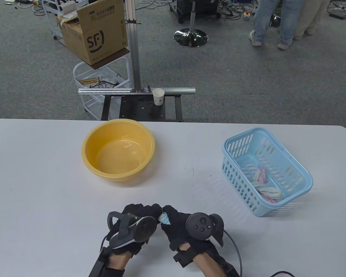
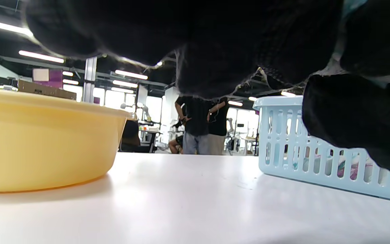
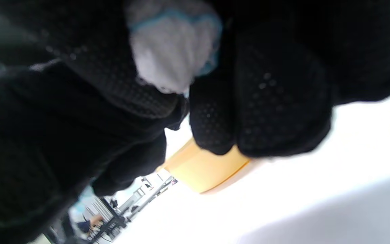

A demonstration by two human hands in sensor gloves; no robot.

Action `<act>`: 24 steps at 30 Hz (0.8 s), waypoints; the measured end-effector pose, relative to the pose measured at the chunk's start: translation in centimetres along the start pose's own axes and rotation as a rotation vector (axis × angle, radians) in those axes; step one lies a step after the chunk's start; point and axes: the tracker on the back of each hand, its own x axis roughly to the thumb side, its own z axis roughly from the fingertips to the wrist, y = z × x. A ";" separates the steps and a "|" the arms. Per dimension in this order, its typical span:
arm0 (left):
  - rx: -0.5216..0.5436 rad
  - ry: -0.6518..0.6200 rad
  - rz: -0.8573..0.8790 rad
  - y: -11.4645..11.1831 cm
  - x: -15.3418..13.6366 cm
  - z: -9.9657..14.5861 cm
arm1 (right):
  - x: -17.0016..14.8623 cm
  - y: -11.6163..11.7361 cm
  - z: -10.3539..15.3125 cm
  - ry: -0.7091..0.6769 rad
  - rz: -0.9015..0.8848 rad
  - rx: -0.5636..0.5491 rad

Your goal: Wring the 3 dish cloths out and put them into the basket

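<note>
Both hands, left hand and right hand, gripped one bunched dish cloth between them, fingers curled; its long axis couldn't be told. Basket held wrung cloths.

overhead table view, low wrist views, shared basin

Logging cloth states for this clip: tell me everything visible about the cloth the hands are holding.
The cloth is mostly hidden, bunched into a tight wad between both hands. Only a small bulge shows: white fabric with a light blue stripe or edge, soft and crumpled. The left hand and right hand both curl round it, knuckles close together, near the front of the white table, not over the yellow basin. Whether it touches the table or drips cannot be told.
</note>
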 end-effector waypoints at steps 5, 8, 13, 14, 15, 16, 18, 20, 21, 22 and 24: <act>0.050 -0.028 -0.012 0.4 0.2 0.1 | -1.4 0.2 -0.2 0.101 -0.230 0.049; 0.060 -0.035 -0.014 0.4 0.3 0.1 | -2.2 0.4 -0.2 0.157 -0.346 0.082; 0.061 -0.024 0.004 0.6 0.0 0.2 | -2.7 0.4 -0.2 0.173 -0.397 0.087; 0.058 -0.013 0.019 0.7 -0.1 0.3 | -2.8 0.4 -0.3 0.169 -0.388 0.085; 0.065 -0.011 0.030 0.7 -0.3 0.3 | -2.9 0.2 -0.3 0.161 -0.373 0.083; 0.067 -0.007 0.037 0.8 -0.4 0.4 | -2.8 0.0 -0.3 0.151 -0.362 0.076; 0.053 0.017 0.055 0.8 -0.7 0.4 | -2.7 -0.7 -0.4 0.132 -0.310 0.037; 0.054 0.031 0.083 0.9 -1.1 0.5 | -2.5 -1.7 -0.4 0.103 -0.266 -0.016; 0.062 0.037 0.095 1.1 -1.3 0.5 | -2.2 -2.3 -0.4 0.086 -0.228 -0.045; 0.071 0.052 0.101 1.3 -1.4 0.5 | -2.0 -2.9 -0.5 0.066 -0.179 -0.067; 0.090 0.071 0.113 1.5 -1.9 0.7 | -1.4 -4.0 -0.4 0.041 -0.104 -0.115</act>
